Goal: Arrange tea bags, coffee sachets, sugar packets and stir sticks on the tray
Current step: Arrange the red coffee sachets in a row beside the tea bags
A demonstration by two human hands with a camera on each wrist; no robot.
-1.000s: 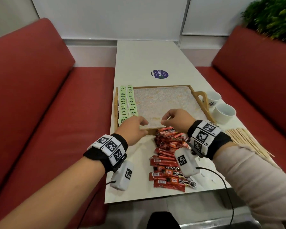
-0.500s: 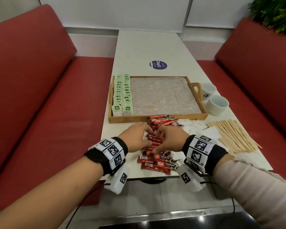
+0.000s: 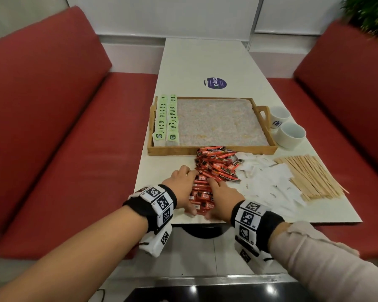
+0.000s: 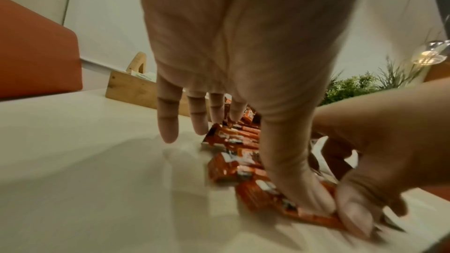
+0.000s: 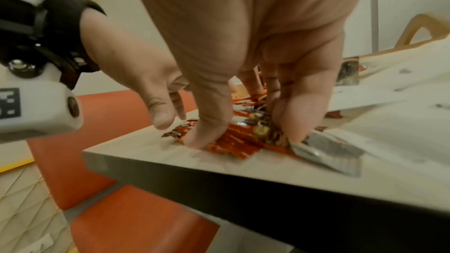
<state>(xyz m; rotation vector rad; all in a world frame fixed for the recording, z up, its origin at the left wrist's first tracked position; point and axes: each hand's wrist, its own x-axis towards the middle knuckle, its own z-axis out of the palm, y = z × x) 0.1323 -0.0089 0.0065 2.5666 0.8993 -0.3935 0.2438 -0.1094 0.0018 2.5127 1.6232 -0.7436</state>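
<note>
A wooden tray (image 3: 205, 150) sits mid-table with two rows of green tea bags (image 3: 166, 118) along its left side. Red coffee sachets (image 3: 216, 164) lie in a heap running from the tray's front rim to the near table edge. My left hand (image 3: 182, 187) rests at the heap's left side, fingers straight and spread, its thumb (image 4: 304, 189) pressing a sachet (image 4: 233, 164). My right hand (image 3: 219, 196) is over the near sachets (image 5: 243, 138), thumb and bent fingers gathering a bunch between them. White sugar packets (image 3: 271, 182) and wooden stir sticks (image 3: 312, 177) lie to the right.
Two white cups (image 3: 291, 134) stand beside the tray's right handle. A round blue sticker (image 3: 215, 82) is on the table beyond the tray. Red bench seats (image 3: 63, 149) flank the narrow table, and a green plant (image 3: 369, 16) stands at the far right.
Both hands have drawn back from the tray's front rim to the near end of the sachet heap at the table edge. The tea bag rows have not moved.
</note>
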